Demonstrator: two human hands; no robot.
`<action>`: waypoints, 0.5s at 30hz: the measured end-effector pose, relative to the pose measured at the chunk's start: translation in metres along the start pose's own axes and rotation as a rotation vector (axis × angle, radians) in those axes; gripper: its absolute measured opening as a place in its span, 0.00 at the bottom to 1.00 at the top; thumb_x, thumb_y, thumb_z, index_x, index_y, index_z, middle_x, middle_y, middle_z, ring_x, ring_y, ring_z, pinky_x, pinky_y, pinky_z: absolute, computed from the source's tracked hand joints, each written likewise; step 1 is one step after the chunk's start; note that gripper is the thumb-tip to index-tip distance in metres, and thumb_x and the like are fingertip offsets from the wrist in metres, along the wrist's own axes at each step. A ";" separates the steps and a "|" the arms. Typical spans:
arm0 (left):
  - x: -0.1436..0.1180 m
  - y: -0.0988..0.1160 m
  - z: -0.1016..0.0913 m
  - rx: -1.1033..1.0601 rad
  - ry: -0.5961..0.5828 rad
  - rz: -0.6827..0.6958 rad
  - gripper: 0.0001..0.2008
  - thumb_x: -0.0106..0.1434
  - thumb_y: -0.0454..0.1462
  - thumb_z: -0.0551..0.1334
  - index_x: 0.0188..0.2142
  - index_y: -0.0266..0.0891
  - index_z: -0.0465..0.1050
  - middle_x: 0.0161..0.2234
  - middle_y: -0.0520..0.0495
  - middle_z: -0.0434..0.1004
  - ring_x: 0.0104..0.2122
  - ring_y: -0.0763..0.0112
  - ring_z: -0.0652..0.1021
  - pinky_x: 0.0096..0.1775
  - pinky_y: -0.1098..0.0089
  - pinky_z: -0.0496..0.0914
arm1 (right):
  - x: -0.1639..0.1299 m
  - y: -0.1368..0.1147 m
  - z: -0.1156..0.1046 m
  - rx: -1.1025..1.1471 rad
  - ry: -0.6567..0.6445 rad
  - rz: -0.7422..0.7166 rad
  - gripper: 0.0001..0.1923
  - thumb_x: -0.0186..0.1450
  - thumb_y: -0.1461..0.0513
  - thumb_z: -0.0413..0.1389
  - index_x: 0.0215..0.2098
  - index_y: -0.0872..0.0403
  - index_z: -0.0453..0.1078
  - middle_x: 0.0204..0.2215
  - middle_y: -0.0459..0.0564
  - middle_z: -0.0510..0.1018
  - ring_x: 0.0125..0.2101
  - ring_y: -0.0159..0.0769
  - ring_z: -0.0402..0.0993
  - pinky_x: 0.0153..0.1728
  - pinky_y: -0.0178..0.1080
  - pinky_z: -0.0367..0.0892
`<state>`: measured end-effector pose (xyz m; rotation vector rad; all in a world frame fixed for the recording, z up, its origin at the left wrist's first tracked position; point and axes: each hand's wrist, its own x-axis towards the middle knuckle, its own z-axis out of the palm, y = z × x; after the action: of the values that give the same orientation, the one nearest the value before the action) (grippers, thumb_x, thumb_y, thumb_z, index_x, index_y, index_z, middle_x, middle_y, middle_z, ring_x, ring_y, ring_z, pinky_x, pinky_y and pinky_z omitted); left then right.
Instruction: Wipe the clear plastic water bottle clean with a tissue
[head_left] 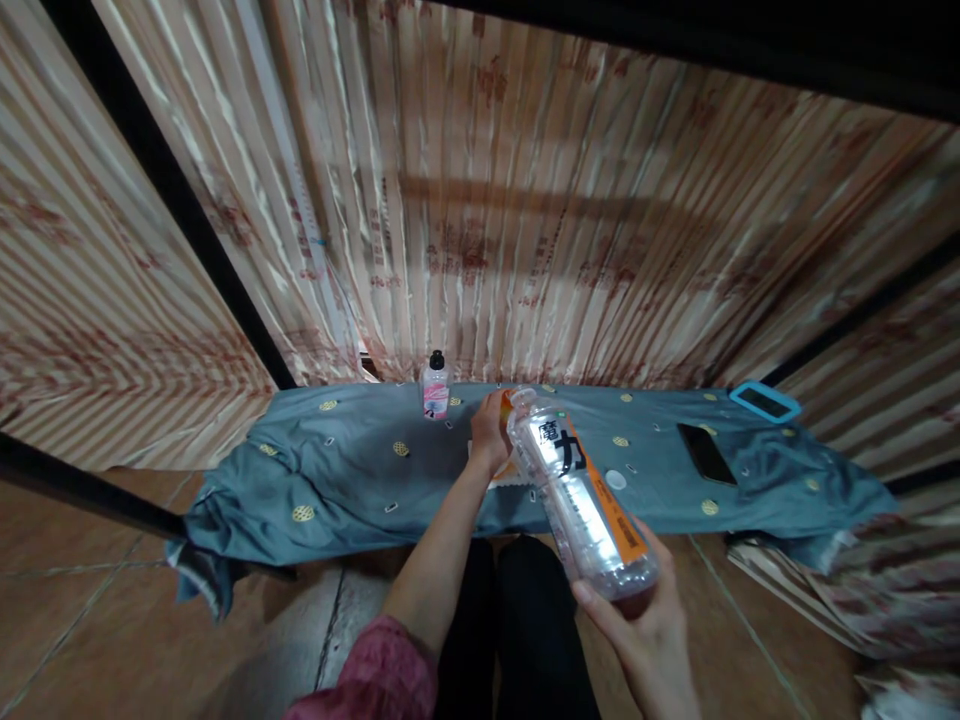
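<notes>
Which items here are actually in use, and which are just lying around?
In use:
- right hand holding the clear drink bottle, tilted, uncapped
- left hand on an orange-and-white packet
- white cap lying beside them

Lying about:
- small pink-labelled bottle
- black phone
- blue-cased device
- blue patterned cloth beneath everything

We are looking at a dim, warm-toned scene, light falling from above onto the curtain [525,220], where broad soft shadows are crossing the folds. Glare is gleaming on the clear bottle [581,495]. The wide lens is bowing the edges strongly, and the corners are blurring.
</notes>
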<state>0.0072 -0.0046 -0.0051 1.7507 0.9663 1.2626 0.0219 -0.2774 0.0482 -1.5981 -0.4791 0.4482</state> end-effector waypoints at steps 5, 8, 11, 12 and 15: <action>-0.001 0.001 -0.002 -0.021 -0.006 0.001 0.14 0.63 0.35 0.69 0.49 0.45 0.81 0.48 0.42 0.86 0.48 0.56 0.83 0.57 0.57 0.77 | -0.001 -0.001 0.001 -0.005 -0.006 0.000 0.55 0.49 0.47 0.76 0.68 0.54 0.61 0.56 0.62 0.80 0.52 0.56 0.80 0.52 0.51 0.75; -0.001 0.002 -0.003 -0.014 -0.008 -0.006 0.14 0.62 0.33 0.69 0.48 0.43 0.81 0.47 0.42 0.85 0.48 0.56 0.83 0.56 0.59 0.77 | -0.001 0.000 0.000 -0.031 -0.001 -0.010 0.56 0.49 0.45 0.76 0.68 0.55 0.62 0.57 0.63 0.80 0.55 0.58 0.78 0.55 0.53 0.74; -0.001 0.001 -0.001 -0.021 0.001 -0.003 0.14 0.62 0.33 0.69 0.48 0.42 0.81 0.47 0.42 0.85 0.48 0.56 0.84 0.56 0.59 0.77 | -0.001 0.000 0.000 -0.016 0.009 -0.007 0.55 0.48 0.46 0.77 0.67 0.54 0.63 0.55 0.61 0.81 0.55 0.59 0.79 0.54 0.53 0.74; 0.000 0.000 0.000 -0.027 0.007 -0.008 0.15 0.62 0.33 0.69 0.49 0.42 0.81 0.47 0.42 0.85 0.48 0.56 0.84 0.57 0.59 0.77 | -0.001 -0.001 0.001 -0.002 0.009 -0.004 0.54 0.48 0.46 0.77 0.66 0.53 0.63 0.54 0.60 0.81 0.54 0.58 0.79 0.54 0.53 0.74; 0.000 -0.001 0.003 -0.029 0.019 -0.034 0.15 0.62 0.34 0.70 0.49 0.41 0.81 0.46 0.43 0.85 0.47 0.57 0.84 0.56 0.58 0.77 | -0.002 -0.004 0.002 0.019 0.009 -0.003 0.51 0.49 0.48 0.76 0.65 0.53 0.63 0.56 0.61 0.80 0.52 0.56 0.80 0.52 0.50 0.75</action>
<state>0.0097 -0.0040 -0.0066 1.6959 0.9802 1.2678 0.0189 -0.2762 0.0517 -1.5802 -0.4688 0.4417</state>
